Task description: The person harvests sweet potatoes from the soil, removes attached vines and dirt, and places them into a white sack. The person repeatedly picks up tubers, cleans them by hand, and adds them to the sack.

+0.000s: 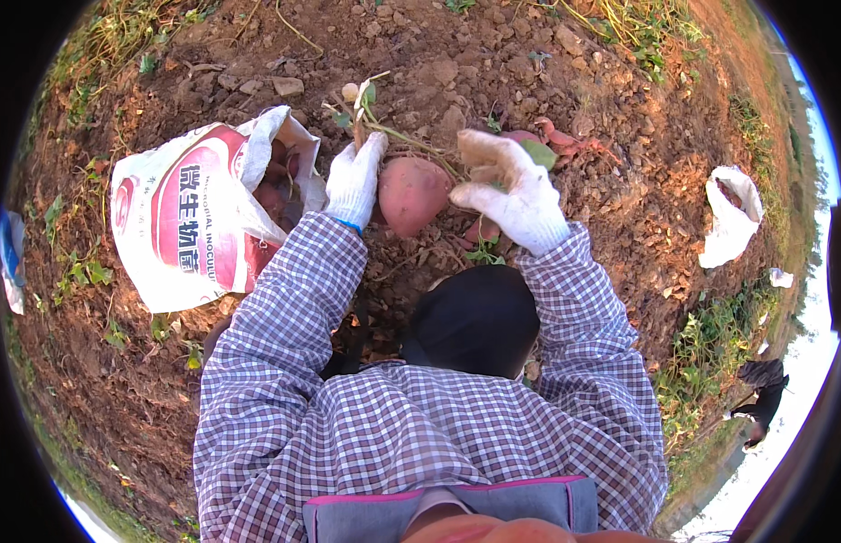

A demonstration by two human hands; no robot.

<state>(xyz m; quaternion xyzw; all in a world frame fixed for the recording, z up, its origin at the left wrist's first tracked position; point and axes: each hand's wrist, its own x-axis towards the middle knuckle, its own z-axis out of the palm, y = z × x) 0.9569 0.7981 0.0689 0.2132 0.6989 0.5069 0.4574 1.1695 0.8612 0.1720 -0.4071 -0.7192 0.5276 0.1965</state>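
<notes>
My left hand (358, 178), in a white knit glove, grips a sweet potato vine stem (359, 115) whose cut end sticks up above the fingers. Right beside it, a large pinkish sweet potato (414, 197) sits between my two hands. My right hand (512, 186), also gloved, is curved with thumb and fingers apart; its thumb tip is at the potato's right edge, and whether it touches cannot be told. Behind the right hand more sweet potatoes (522, 136) lie on the soil, one partly covered by a green leaf (539, 154). Another sweet potato (481, 229) shows below that hand.
A printed white woven sack (139, 224) holding sweet potatoes lies open at the left. Another white sack (722, 234) stands at the right. Clods (288, 86) and vines (644, 34) cover the ground. My knee (471, 319) is close below. Another person (760, 397) is far right.
</notes>
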